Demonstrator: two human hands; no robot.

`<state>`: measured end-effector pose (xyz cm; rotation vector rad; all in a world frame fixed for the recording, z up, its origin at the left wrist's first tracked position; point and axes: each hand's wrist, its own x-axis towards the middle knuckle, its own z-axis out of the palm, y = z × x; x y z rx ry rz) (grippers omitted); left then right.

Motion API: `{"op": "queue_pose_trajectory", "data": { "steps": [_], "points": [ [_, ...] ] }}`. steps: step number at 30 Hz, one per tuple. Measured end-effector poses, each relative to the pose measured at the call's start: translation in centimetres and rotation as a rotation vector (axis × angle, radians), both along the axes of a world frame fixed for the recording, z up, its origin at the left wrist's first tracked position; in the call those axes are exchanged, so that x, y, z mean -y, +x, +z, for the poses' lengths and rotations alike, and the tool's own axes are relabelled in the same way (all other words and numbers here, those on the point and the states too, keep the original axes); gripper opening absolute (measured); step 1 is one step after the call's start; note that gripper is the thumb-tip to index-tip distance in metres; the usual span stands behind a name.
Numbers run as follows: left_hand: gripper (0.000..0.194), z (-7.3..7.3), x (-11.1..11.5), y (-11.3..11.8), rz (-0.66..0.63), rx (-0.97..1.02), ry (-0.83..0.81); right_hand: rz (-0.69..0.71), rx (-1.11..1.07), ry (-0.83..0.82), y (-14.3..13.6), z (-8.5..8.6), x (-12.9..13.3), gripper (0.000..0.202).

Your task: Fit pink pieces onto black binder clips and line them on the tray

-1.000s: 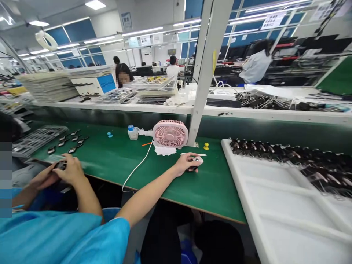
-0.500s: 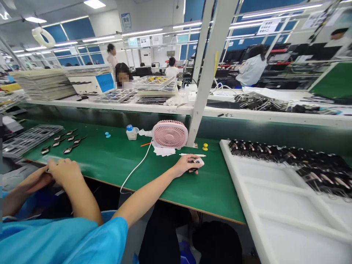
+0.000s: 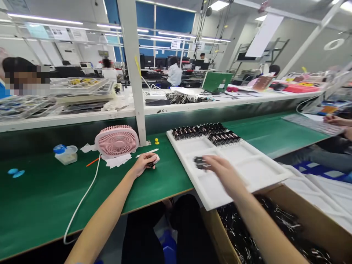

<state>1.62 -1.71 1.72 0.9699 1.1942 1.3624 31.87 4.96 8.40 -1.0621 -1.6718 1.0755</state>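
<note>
My left hand (image 3: 141, 165) is closed around a small pale-pink and black part (image 3: 156, 158), held just above the green bench mat (image 3: 167, 179). Most of that part is hidden by the fingers. Over the white foam tray (image 3: 185, 172), my right hand (image 3: 221, 170) pinches a black binder clip (image 3: 200, 162), slightly blurred. Rows of clipped black parts (image 3: 224, 138) fill the tray's far compartments. A white pen-like stick (image 3: 148, 152) lies just beyond my left hand.
A pink fan (image 3: 117, 142) stands by the white post, its cable trailing left. An open cardboard box (image 3: 321, 223) of binder clips sits below the tray at right. A plastic bottle (image 3: 66, 156) is on the left. Another person's hand (image 3: 334, 120) shows at far right.
The view has swung right. My right hand has come into view with a binder clip over the tray. My left hand still grips the small part; the co-worker at left is out of view.
</note>
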Motion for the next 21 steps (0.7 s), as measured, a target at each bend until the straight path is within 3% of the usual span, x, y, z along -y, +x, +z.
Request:
{"op": "queue_pose_trajectory", "data": {
  "steps": [3, 6, 8, 12, 16, 21],
  "points": [
    [0.059, 0.5, 0.8, -0.3, -0.005, -0.011, -0.011, 0.192, -0.011, -0.188, -5.9, -1.2, -1.6, 0.039],
    [0.069, 0.8, 0.8, -0.2, 0.068, -0.074, -0.024, 0.116, 0.079, -0.148, -12.5, -4.0, -1.7, 0.038],
    [0.072, 0.7, 0.4, -0.1, 0.127, -0.111, -0.046, 0.081, 0.078, -0.079, -14.9, -5.9, -1.3, 0.036],
    [0.071, 0.5, -0.6, 0.7, 0.193, -0.184, -0.068, 0.007, 0.007, 0.018, -15.8, -8.1, -1.2, 0.039],
    [0.074, 0.3, -0.9, 1.2, 0.297, -0.222, -0.04, -0.06, -0.005, -0.002, -16.9, -8.5, -1.9, 0.047],
    [0.082, 0.0, -1.6, 0.4, 0.318, -0.241, -0.062, -0.073, 0.025, -0.019, -18.8, -8.5, -4.7, 0.057]
  ]
}}
